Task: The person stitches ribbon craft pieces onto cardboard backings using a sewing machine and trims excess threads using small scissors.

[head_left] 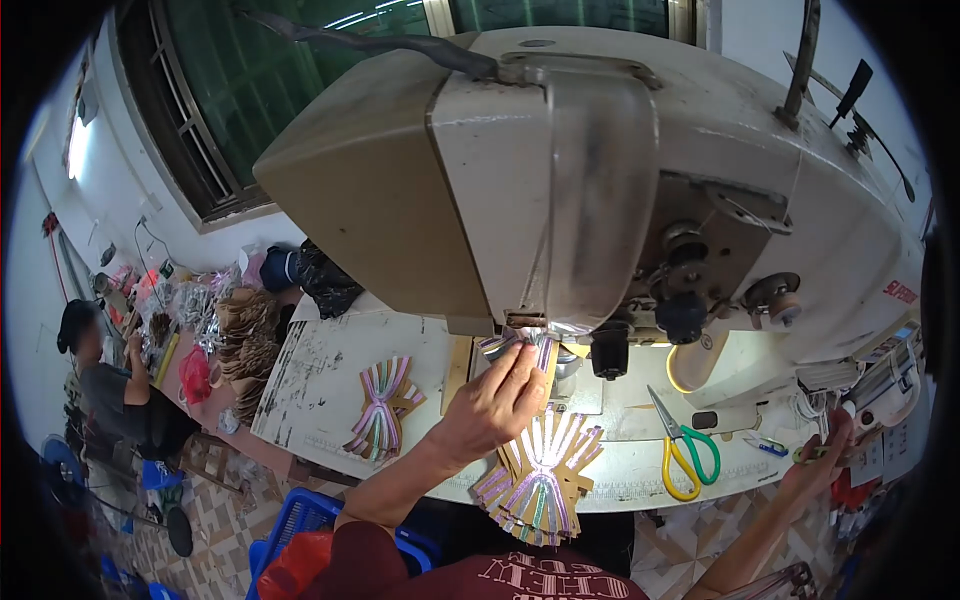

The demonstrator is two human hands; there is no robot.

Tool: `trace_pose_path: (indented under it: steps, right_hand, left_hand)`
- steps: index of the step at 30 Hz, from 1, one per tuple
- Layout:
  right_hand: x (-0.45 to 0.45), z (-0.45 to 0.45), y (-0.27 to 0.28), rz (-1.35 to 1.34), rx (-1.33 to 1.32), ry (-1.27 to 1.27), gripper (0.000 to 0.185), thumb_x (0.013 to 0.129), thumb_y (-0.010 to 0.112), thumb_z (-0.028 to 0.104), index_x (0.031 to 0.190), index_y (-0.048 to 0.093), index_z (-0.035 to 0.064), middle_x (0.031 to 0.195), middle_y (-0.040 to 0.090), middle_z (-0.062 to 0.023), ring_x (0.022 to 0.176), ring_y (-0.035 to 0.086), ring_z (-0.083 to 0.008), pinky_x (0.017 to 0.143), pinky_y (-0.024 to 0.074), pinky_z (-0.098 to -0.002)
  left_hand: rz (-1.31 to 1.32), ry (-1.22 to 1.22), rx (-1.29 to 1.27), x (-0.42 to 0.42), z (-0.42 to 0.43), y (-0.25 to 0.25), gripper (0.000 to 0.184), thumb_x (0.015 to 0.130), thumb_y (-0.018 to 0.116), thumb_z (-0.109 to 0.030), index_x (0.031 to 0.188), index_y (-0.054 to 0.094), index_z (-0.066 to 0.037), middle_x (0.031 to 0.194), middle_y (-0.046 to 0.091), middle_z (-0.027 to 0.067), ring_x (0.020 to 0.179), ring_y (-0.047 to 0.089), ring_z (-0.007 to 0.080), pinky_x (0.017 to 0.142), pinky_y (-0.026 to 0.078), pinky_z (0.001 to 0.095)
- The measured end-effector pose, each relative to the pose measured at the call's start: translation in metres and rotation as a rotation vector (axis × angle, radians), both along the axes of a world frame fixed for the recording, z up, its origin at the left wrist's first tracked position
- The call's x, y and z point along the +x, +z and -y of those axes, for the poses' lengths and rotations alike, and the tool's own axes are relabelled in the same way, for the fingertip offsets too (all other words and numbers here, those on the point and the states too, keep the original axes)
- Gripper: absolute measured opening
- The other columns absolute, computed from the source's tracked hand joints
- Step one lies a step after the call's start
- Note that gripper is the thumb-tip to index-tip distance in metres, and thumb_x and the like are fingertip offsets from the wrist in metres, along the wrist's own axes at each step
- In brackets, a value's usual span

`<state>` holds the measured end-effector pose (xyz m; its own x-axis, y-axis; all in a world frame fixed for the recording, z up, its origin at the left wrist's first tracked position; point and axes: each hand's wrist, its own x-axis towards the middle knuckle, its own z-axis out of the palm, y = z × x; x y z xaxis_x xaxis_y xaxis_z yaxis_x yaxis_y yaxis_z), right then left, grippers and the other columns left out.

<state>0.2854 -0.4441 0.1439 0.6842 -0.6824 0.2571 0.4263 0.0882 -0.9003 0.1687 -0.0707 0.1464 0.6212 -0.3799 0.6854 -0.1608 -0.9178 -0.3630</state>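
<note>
My left hand [495,400] is closed, its fingertips pinching a striped bow-shaped piece [543,358] under the head of a sewing machine [560,190]. The fingers hide much of that piece. Just below the hand, a stack of similar brown pieces [540,480] with silver, purple and green stripes overhangs the table's front edge. Another striped bow-shaped piece [382,408] lies to the left on the table. Far to the right, my right hand [828,445] has its fingers curled near a small yellow-green item; what they hold is too small to make out.
Scissors [678,445] with yellow and green handles lie on the white table [330,350], left of small blue snips [768,444]. A blue basket [300,512] with a red bag stands below. At the far left, a person [115,380] sits by a bench heaped with brown pieces [248,335].
</note>
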Motion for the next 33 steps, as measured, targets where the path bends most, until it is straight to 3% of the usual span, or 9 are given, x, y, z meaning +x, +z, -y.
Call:
trace_pose_path:
  steps: [5,8,9,13,20,23,33]
  right_hand:
    - [-0.009,-0.017,-0.005,-0.008,-0.04,0.074,0.024,0.085,0.047,0.028,0.097,0.053,0.0084,0.095,0.053,-0.0005,0.092,0.044,-0.0059,0.066,0.0308,-0.0186]
    - [-0.014,-0.036,-0.008,0.008,-0.031,0.141,0.023,0.085,0.047,0.028,0.093,0.052,0.0078,0.091,0.052,-0.002,0.084,0.044,-0.0042,0.059,0.0312,-0.0159]
    - [-0.015,-0.042,-0.01,0.074,-0.096,0.173,0.023,0.085,0.047,0.027,0.089,0.05,0.0045,0.087,0.052,-0.0041,0.063,0.043,-0.0022,0.045,0.0259,-0.013]
    - [-0.02,-0.061,-0.023,0.136,-0.106,0.355,0.023,0.086,0.046,0.023,0.086,0.046,0.0004,0.084,0.052,-0.008,0.04,0.03,-0.002,0.035,0.0171,-0.0142]
    - [-0.031,-0.085,-0.03,0.076,-0.128,0.447,0.018,0.087,0.042,0.017,0.087,0.047,0.0,0.083,0.051,-0.0083,0.044,0.032,-0.0015,0.035,0.0214,-0.0146]
    - [-0.035,-0.083,-0.035,0.028,-0.133,0.542,0.016,0.087,0.041,0.015,0.089,0.05,0.0014,0.086,0.052,-0.0066,0.069,0.047,-0.0053,0.037,0.0262,-0.0142]
    - [-0.035,-0.083,-0.049,0.04,-0.127,0.569,0.014,0.087,0.043,0.013,0.087,0.05,0.0009,0.082,0.052,-0.0067,0.066,0.048,-0.0057,0.036,0.0262,-0.0144]
  left_hand:
    - [-0.013,0.029,0.006,0.0,0.008,-0.001,0.021,0.074,0.055,-0.011,0.087,0.056,0.006,0.091,0.055,0.0185,0.089,0.056,0.0267,0.073,0.049,0.0269]
    - [0.002,0.061,0.016,0.003,0.011,-0.008,0.021,0.074,0.054,-0.007,0.09,0.056,0.006,0.091,0.055,0.0184,0.089,0.056,0.0272,0.073,0.05,0.0274]
    - [-0.006,0.046,-0.025,0.002,0.012,-0.007,0.021,0.072,0.055,-0.004,0.091,0.056,0.006,0.091,0.055,0.017,0.089,0.056,0.0264,0.075,0.049,0.028]
    - [-0.012,-0.079,-0.154,-0.005,0.004,-0.006,0.022,0.07,0.058,-0.004,0.091,0.057,0.004,0.094,0.056,0.0144,0.092,0.056,0.025,0.075,0.049,0.0285]
    - [0.012,-0.121,-0.056,-0.009,-0.005,-0.013,0.024,0.069,0.06,-0.006,0.092,0.058,0.001,0.095,0.057,0.0122,0.093,0.056,0.0232,0.074,0.049,0.0262]
    - [0.023,-0.113,-0.053,-0.005,-0.008,-0.011,0.024,0.069,0.06,-0.006,0.092,0.058,0.001,0.094,0.057,0.0122,0.093,0.056,0.0224,0.073,0.049,0.0257]
    - [0.04,-0.115,-0.093,0.006,-0.012,-0.011,0.026,0.068,0.06,-0.004,0.093,0.058,0.001,0.095,0.056,0.0106,0.091,0.056,0.0212,0.073,0.049,0.0253]
